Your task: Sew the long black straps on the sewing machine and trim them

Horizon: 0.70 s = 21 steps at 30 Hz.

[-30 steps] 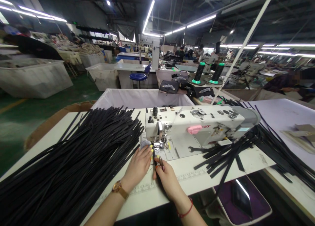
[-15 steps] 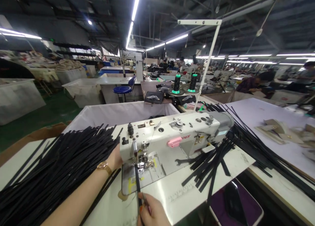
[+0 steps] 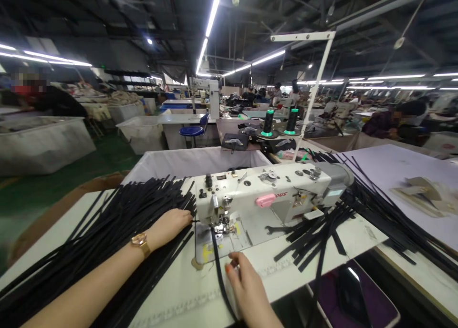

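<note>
Running fore-aft from the sewing machine [image 3: 243,194], blk strip [image 3: 217,266] lies just L of R hand [image 3: 246,281] fingertips, so R is nearer. R thumb & index curl close, tips off strip, grip unclear; L hand [image 3: 170,229] fingers reach over strip pile [image 3: 118,223], can't see if pinched

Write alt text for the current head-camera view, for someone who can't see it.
A person's left hand is at the edge of a pile of black strips, left of a white sewing machine. The right hand is beside a single black strip extending from the needle area; what it holds is unclear.
</note>
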Available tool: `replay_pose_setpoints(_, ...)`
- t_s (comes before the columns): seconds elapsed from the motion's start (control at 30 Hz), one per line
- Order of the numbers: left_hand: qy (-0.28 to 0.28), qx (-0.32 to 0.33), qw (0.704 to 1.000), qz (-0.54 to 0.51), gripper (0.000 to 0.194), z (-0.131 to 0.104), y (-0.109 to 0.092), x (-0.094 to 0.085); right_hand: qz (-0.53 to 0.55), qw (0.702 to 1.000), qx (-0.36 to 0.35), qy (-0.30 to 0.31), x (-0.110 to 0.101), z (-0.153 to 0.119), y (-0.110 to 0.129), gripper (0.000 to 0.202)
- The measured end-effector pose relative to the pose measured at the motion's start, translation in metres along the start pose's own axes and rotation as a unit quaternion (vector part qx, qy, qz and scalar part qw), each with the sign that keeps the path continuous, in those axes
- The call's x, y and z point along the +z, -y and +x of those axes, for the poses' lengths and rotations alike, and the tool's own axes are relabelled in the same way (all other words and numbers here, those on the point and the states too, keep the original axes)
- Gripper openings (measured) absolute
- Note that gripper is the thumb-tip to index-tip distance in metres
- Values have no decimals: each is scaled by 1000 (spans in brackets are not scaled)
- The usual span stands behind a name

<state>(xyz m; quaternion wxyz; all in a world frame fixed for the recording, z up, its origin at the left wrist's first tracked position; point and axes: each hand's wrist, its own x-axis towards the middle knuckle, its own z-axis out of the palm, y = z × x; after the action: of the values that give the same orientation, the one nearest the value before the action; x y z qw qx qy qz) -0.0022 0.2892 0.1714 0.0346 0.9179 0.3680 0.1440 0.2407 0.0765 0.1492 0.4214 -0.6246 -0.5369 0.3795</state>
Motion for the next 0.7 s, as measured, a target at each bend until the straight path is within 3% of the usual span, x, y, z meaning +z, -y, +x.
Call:
replay_pose_setpoints(0.1, 85, -4, 996, 5, 25, -21, -17, -4, 149, 984, 42, 90, 14, 5, 14, 38)
replay_pose_setpoints(0.17, 95, -34, 995, -2, 28, -28, -26, -4, 285, 940, 124, 141, 33, 15, 21, 33)
replay_pose_setpoints(0.27, 90, -68, 993, -20, 30, -31, -31, -3, 411, 869, 228, 157, 58, 38, 27, 23)
replay_pose_setpoints(0.47, 97, -97, 988, -71, 29, -30, -27, -2, 465, 826, 275, 160, 80, 84, 26, 25)
replay_pose_setpoints(0.7, 115, -121, 979, -118, 29, -27, -26, -2, 495, 803, 292, 157, 95, 104, 19, 33)
